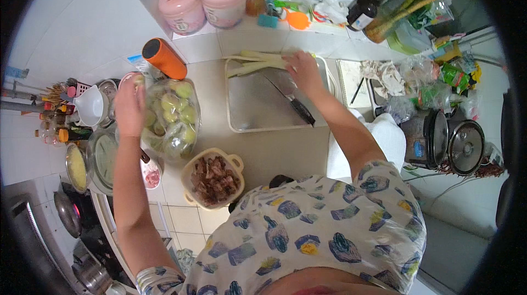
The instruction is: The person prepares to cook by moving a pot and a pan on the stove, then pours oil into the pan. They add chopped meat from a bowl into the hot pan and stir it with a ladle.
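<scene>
On the counter lies a metal cutting board (263, 105) with a pale rim. Pale green stalks (257, 62) rest along its far edge, and my right hand (304, 72) is over their right end; its fingertips are partly blurred, so a grip cannot be made out. A black-handled knife (302, 112) lies diagonally on the board below that hand. My left hand (131, 107) is at the left, over a pink-rimmed bowl beside a plastic bag of green fruit (179, 109); something pale shows at its fingers, but the hold is unclear. A cream basket of dark meat pieces (216, 179) stands at the near edge.
An orange cylinder (164, 58) stands behind the fruit. A glass-lidded bowl (103, 161), a white ladle-like vessel (90, 105) and a small dish of raw meat (151, 175) are at left. A notebook (352, 83), white cloth (383, 138) and rice cooker (424, 138) are at right.
</scene>
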### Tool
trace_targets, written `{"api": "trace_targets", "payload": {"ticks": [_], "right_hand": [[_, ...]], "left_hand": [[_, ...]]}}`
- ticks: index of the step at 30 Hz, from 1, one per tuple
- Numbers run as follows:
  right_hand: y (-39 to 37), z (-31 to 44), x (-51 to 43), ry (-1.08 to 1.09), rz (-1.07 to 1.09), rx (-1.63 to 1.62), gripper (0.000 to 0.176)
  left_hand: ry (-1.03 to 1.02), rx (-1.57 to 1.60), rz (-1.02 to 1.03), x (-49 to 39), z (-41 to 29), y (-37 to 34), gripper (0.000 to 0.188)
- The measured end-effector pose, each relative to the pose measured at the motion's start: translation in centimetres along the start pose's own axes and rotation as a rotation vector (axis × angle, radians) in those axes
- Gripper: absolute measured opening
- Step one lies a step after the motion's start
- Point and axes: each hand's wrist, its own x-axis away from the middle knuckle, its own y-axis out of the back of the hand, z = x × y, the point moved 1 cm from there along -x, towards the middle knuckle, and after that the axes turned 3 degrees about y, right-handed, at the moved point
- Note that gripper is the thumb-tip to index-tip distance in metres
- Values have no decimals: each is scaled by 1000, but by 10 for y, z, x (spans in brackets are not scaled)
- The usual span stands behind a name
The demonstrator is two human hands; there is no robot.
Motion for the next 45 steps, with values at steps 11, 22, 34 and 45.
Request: {"api": "trace_targets", "payload": {"ticks": [11,22,34,45], "right_hand": [[-26,1,137,-294,119,-199,49],[-50,-21,147,-226,131,-328,42],[-9,-17,227,-180,122,-398,43],[34,18,233,-176,76,-382,24]], "left_hand": [[-401,-60,260,-43,-265,-152,56],[-53,102,535,-18,-296,-248,27],[-67,207,618,-16,-278,-234,27],[321,409,91,158,-244,-10,14]]}}
